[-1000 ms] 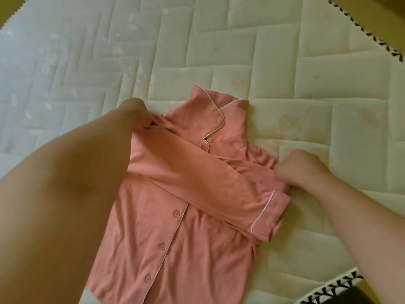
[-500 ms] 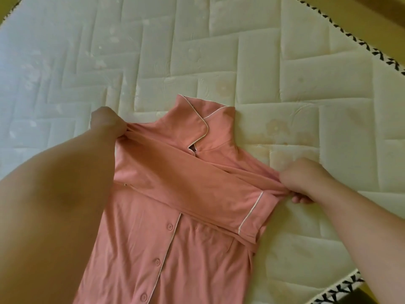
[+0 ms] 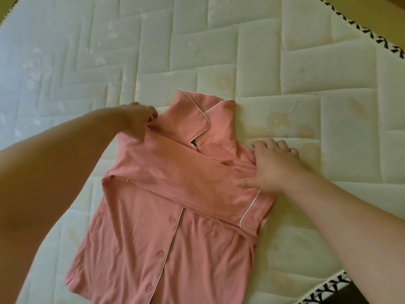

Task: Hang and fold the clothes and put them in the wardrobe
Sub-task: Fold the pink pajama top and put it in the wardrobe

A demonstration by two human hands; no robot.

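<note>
Here, the pink shirt [image 3: 135,249] lay front up on the quilted white mattress [image 3: 285,62], buttoned, with its collar [image 3: 192,119] pointing away from the person. One long sleeve [image 3: 186,183] was folded slantwise across the chest, so that its white-piped cuff [image 3: 256,211] reached the garment's right edge. The left hand [image 3: 137,120] sat at the shirt's left shoulder, just beside the collar. Its fingers were curled downward, and the thumb and fingertips closed on the fold of cloth there in a pinch. The right hand [image 3: 276,166] rested palm down at the opposite shoulder with nothing gripped. Its fingers [image 3: 278,145] were spread and fairly straight, lying partly on the shirt's edge and partly on the bare mattress beside it. Its thumb [image 3: 243,183] stretched out sideways and pressed flat on the folded sleeve, just above the cuff. Three buttons [image 3: 161,254] showed down the placket below the sleeve. A black-and-white patterned trim [image 3: 372,38] ran along the mattress edge at the upper right, well apart from the garment.
</note>
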